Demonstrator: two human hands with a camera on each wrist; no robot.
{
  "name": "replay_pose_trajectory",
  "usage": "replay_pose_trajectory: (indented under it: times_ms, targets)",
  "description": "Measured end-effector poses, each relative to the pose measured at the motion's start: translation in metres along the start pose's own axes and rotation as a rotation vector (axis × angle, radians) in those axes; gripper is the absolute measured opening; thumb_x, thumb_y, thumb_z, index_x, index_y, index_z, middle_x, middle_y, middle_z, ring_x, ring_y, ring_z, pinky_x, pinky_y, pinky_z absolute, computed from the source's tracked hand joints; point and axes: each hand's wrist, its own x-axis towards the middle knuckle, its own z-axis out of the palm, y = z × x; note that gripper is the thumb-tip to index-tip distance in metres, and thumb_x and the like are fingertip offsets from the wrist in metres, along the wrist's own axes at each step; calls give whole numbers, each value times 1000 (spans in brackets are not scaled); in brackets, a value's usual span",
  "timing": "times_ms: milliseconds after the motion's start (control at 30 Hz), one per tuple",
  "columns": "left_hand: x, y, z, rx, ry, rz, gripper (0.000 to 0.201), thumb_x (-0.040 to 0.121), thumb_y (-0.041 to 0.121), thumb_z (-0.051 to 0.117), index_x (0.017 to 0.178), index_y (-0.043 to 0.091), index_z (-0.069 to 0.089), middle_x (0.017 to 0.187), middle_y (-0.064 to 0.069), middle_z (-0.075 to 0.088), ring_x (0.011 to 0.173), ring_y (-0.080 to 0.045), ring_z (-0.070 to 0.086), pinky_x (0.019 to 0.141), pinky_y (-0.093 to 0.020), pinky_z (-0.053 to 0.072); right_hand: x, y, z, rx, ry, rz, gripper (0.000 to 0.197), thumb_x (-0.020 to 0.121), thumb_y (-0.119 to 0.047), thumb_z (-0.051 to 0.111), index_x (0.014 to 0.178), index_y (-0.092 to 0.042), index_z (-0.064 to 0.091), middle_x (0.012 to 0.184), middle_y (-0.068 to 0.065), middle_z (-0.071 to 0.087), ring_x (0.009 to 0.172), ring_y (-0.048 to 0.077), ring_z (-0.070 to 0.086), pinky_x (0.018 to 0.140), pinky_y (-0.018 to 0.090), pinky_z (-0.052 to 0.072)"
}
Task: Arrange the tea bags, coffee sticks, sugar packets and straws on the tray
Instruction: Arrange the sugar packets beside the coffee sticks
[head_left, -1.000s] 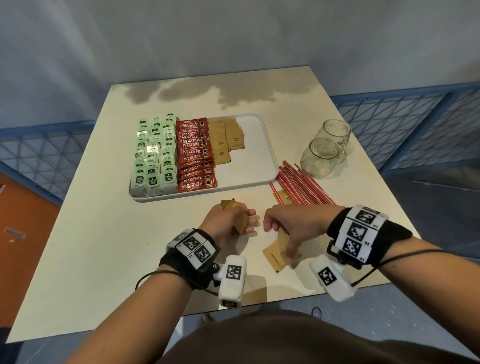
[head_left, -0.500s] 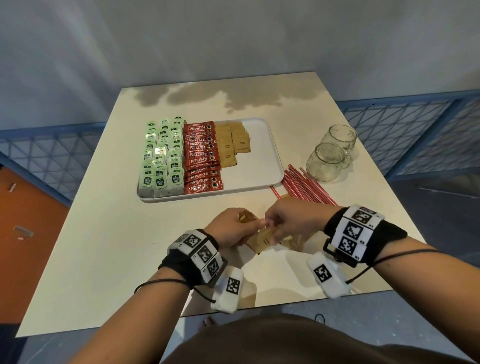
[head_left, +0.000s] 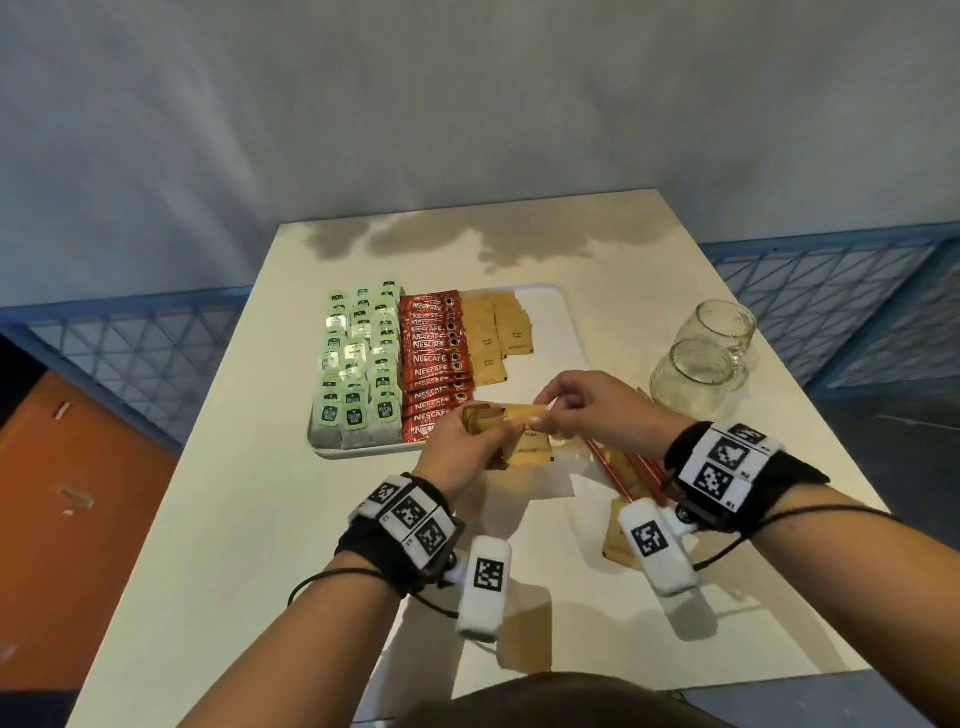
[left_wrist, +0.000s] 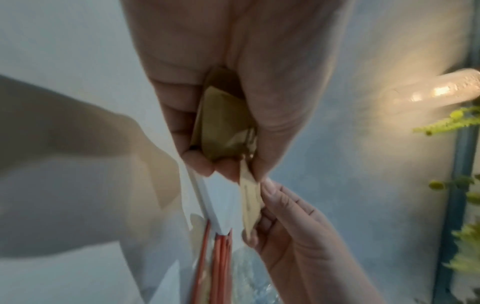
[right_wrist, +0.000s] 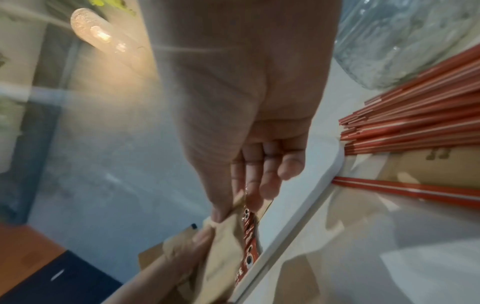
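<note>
A white tray (head_left: 558, 322) holds rows of green tea bags (head_left: 358, 371), red coffee sticks (head_left: 434, 358) and brown sugar packets (head_left: 493, 338). Just above the tray's near edge, my left hand (head_left: 467, 441) grips a small stack of brown sugar packets (head_left: 527, 447). My right hand (head_left: 582, 405) pinches the top packet of that stack (left_wrist: 249, 203) by its far end. Red straws (head_left: 628, 467) lie on the table under my right wrist, partly hidden. More sugar packets (head_left: 621, 535) lie on the table near the right wrist camera.
Two empty glass mugs (head_left: 696, 358) stand on the table right of the tray. The tray's right part (head_left: 550, 358) is bare. The cream table (head_left: 234, 519) ends at blue railings on both sides.
Both hands rose from the table and moved forward to the tray's near edge, carrying the sugar packets. My right hand took hold of a packet in the left hand's stack.
</note>
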Motion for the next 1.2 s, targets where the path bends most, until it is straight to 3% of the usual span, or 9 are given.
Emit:
replay_pose_trajectory:
  times_ms: [167, 267, 333, 400, 600, 733, 900, 1067, 1200]
  targets:
    - [22, 14, -3, -148, 71, -58, 25, 88, 17, 71, 110, 6, 69, 101, -12, 72, 84, -22, 67, 65, -30, 57, 23, 3, 8, 192, -38, 0, 16, 89, -23, 70, 87, -8, 64, 71, 0, 66, 64, 10, 61, 62, 23, 47]
    - [31, 26, -8, -288, 73, -159, 15, 89, 17, 69, 100, 8, 70, 89, -12, 71, 73, -20, 64, 54, -30, 57, 44, 7, 7, 180, 47, 5, 16, 92, -21, 67, 91, -5, 64, 73, -2, 66, 65, 11, 61, 63, 27, 48]
    - [38, 33, -19, -460, 20, -285, 23, 92, 19, 66, 107, 2, 67, 81, -11, 68, 67, -21, 62, 54, -33, 58, 62, 15, 3, 154, 147, 49, 14, 92, -23, 66, 87, -10, 63, 73, -1, 65, 65, 14, 59, 61, 31, 47]
    - [49, 34, -33, -523, 0, -343, 35, 93, 20, 63, 120, -3, 61, 87, -13, 70, 72, -23, 66, 62, -35, 60, 83, 25, 0, 153, 238, 122, 17, 92, -23, 66, 80, -15, 58, 72, 3, 61, 61, 20, 55, 56, 33, 46]
    - [69, 32, -70, -651, -60, -324, 43, 92, 3, 47, 134, -4, 49, 119, -19, 68, 100, -28, 69, 80, -43, 60, 125, 40, 3, 362, 344, 256, 24, 90, -9, 67, 71, -10, 51, 66, 10, 49, 59, 23, 43, 48, 33, 34]
    - [73, 29, -82, -628, -81, -237, 41, 92, -9, 40, 132, -1, 48, 119, -17, 69, 106, -29, 69, 81, -41, 60, 134, 39, 3, 302, 336, 264, 23, 87, -13, 71, 72, -8, 54, 65, 7, 50, 60, 24, 44, 47, 31, 35]
    - [71, 29, -83, -579, -58, -168, 37, 92, -3, 53, 129, 0, 52, 118, -18, 69, 109, -31, 67, 90, -42, 56, 137, 36, 1, 240, 344, 287, 24, 84, -17, 75, 75, -7, 56, 64, 6, 52, 54, 23, 44, 47, 31, 39]
    - [68, 33, -78, -585, 19, -151, 29, 88, 2, 63, 116, 1, 59, 101, -16, 74, 84, -26, 73, 75, -34, 62, 133, 30, 0, 130, 347, 281, 29, 85, -29, 74, 73, -10, 56, 65, 5, 55, 50, 25, 48, 51, 33, 42]
    - [66, 34, -78, -570, 104, -142, 38, 83, 6, 69, 120, 0, 59, 100, -16, 75, 77, -22, 73, 62, -27, 60, 123, 21, 2, 336, 366, 261, 31, 86, -33, 72, 80, -9, 53, 67, 5, 54, 55, 19, 43, 49, 32, 36]
